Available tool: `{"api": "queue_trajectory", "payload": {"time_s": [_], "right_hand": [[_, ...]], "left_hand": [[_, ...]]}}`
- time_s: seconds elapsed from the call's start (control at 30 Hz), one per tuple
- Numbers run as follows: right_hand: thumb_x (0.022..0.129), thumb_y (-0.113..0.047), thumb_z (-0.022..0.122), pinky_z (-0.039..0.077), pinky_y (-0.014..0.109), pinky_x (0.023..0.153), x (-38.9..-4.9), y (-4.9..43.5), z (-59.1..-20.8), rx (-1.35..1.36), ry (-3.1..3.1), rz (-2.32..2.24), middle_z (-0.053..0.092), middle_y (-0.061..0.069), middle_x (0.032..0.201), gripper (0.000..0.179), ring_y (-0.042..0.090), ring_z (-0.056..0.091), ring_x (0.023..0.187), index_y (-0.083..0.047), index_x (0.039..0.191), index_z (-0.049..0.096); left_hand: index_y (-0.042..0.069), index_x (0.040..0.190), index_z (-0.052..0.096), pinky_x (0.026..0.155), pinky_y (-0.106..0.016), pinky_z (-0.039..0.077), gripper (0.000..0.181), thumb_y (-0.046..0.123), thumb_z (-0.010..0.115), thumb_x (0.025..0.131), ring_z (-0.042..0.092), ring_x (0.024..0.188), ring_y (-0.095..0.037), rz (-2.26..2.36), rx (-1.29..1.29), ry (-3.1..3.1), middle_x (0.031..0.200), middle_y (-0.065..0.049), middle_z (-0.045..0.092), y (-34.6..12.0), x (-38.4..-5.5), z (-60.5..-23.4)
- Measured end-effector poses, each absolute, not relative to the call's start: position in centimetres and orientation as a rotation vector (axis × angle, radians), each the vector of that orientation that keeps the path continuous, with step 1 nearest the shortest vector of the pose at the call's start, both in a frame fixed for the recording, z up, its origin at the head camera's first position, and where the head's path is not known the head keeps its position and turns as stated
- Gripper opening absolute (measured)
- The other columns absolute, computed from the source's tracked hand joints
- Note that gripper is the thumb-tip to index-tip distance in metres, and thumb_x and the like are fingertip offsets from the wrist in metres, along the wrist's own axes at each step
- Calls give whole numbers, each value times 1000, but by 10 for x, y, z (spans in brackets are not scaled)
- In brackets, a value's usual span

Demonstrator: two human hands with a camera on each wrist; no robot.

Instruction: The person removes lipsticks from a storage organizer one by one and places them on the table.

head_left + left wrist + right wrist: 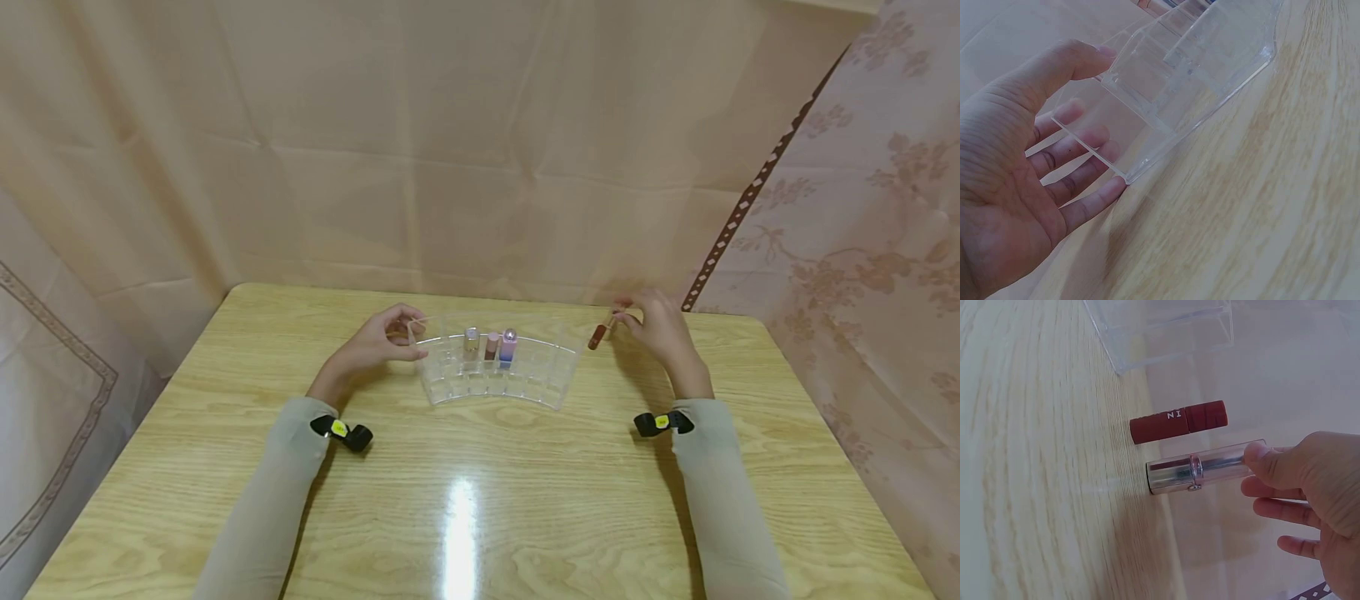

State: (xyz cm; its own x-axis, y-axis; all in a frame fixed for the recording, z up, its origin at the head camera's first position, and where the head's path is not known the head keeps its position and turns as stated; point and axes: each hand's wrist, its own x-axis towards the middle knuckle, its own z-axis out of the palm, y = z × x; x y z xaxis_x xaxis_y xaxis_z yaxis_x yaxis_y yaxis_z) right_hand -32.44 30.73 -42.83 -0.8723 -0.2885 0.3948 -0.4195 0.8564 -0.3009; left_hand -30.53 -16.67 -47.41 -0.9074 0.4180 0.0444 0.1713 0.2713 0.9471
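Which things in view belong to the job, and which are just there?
Job, by the look of it:
organizer, held by left hand
clear tube, pinched by right hand
red tube, beside the clear one
silver-topped tube, brown tube, blue-pink tube, in the organizer

Just there:
table
cream curtain
floral curtain
wrist cameras

Wood-grain table [495,525] (glossy) | beige curtain [465,167] behind | floral pink curtain [862,250] at right

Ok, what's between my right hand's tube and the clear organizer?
The right wrist view shows a dark red tube standing on the table between the organizer and the silver and clear tube in the right hand, a gap either side.
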Motion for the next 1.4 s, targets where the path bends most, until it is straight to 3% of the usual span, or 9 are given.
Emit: {"api": "queue_trajectory", "payload": {"time_s": [0.57,1.4], "right_hand": [[92,-2,73,34,69,106,-323,310,-428,538,-2739,521,71,22,112,23,45,60,109,3,114,71],[91,-5,74,36,66,105,-325,312,-428,543,-2740,524,72,22,109,23,44,60,109,2,113,71]], "left_hand": [[0,133,54,92,-29,47,56,5,82,84,57,105,-27,1702,557,2316,125,-22,59,-166,-306,-473],[-1,134,53,93,-29,47,56,4,81,85,58,106,-27,1704,533,2305,127,-24,60,-167,-306,-474]]}}
